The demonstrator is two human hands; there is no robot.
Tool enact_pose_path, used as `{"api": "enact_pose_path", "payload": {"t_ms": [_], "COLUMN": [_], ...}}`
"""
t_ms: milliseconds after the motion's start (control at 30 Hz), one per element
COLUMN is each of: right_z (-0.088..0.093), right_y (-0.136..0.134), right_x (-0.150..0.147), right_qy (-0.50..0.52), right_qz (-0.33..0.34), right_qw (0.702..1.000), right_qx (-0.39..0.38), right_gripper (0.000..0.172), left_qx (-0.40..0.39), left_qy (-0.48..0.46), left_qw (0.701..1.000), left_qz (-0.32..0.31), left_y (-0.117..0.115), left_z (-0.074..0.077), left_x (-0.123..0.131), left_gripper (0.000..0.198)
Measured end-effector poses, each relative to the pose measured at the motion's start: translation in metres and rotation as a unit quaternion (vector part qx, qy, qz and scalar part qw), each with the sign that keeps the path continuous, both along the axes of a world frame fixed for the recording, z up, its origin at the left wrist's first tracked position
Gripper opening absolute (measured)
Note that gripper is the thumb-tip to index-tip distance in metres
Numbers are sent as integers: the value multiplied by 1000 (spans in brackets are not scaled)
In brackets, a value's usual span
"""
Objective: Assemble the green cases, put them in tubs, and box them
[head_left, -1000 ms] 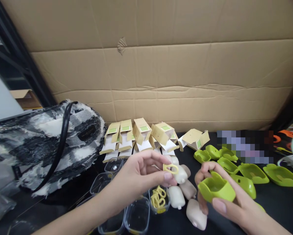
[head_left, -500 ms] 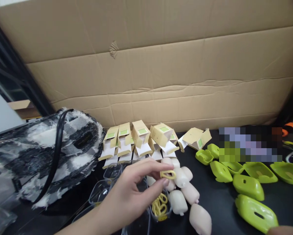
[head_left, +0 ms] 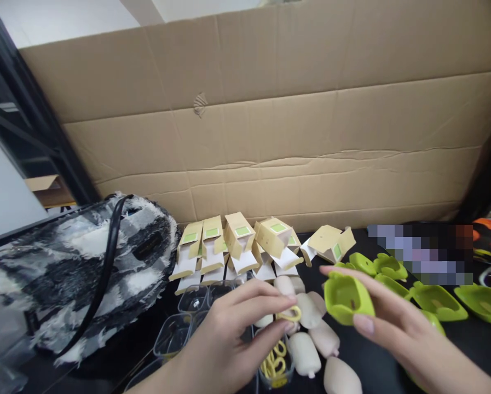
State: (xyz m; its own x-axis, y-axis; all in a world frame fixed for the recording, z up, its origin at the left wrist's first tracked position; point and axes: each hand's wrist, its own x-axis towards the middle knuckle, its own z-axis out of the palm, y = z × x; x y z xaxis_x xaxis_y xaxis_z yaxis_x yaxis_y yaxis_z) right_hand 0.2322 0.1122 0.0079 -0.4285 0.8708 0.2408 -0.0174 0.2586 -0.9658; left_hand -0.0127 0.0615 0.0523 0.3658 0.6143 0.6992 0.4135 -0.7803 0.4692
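Clearly, the relation that matters here is the one between the two hands: the yellow loop (head_left: 292, 313) sits in the left hand (head_left: 224, 328), and the lime-green eared shell (head_left: 349, 298) lies to its right, slightly higher in the view and apart from it, held by the right hand (head_left: 409, 328). The loop's long axis runs roughly sideways, its rounded end pointing right, towards the shell, while its other end disappears between the fingertips. The shell is tipped so that its hollow side shows to the wearer, with a dark slot-like mark inside. Each hand is nearest to what it carries; neither reaches for the other's piece. The left grip is a light pinch, thumb and fingers closed together on the loop with a gap behind them towards the palm. The right grip is wider: the thumb presses the shell's near lower edge and the fingers pass behind it, though how the far fingertips bear on it cannot be told. Below the left fingertips, a clear plastic tub (head_left: 290, 372) holds more yellow loops (head_left: 273, 358), partly hidden; pale rounded pieces (head_left: 305, 353) lie beside it, and other lime-green shells (head_left: 440, 301) lie beyond the right hand
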Motion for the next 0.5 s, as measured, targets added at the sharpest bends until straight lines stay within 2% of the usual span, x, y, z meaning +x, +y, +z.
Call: {"api": "enact_pose_path", "payload": {"t_ms": [33,100,200,267,367,433,500], "right_z": [-4,-16,-27,-26,-18,-15,-16], "right_y": [-3,-11,-20,-23,-24,-25,-29], "right_x": [-4,-12,-15,-12,-7,-6,-7], "right_qy": [16,46,21,-28,-98,-107,-84], "right_qz": [19,14,-36,-46,-7,27,50], "right_qw": [1000,999,996,990,978,978,985], "right_qx": [-12,3,77,128,183,174,139], "right_gripper": [45,44,38,44,59,67,66], "left_qx": [-5,-26,-52,-59,-80,-82,-75], "left_qy": [-6,-30,-43,-35,-30,-23,-9], "left_qw": [1000,999,998,998,996,996,997], "left_qz": [1,9,15,10,3,3,-3], "left_y": [0,-2,-4,-5,-7,-8,-10], "left_z": [-2,-5,-7,-6,-4,-4,-5], "left_x": [1,2,5,8,12,13,14], "left_gripper": [30,40,29,16,13,12,10]}}
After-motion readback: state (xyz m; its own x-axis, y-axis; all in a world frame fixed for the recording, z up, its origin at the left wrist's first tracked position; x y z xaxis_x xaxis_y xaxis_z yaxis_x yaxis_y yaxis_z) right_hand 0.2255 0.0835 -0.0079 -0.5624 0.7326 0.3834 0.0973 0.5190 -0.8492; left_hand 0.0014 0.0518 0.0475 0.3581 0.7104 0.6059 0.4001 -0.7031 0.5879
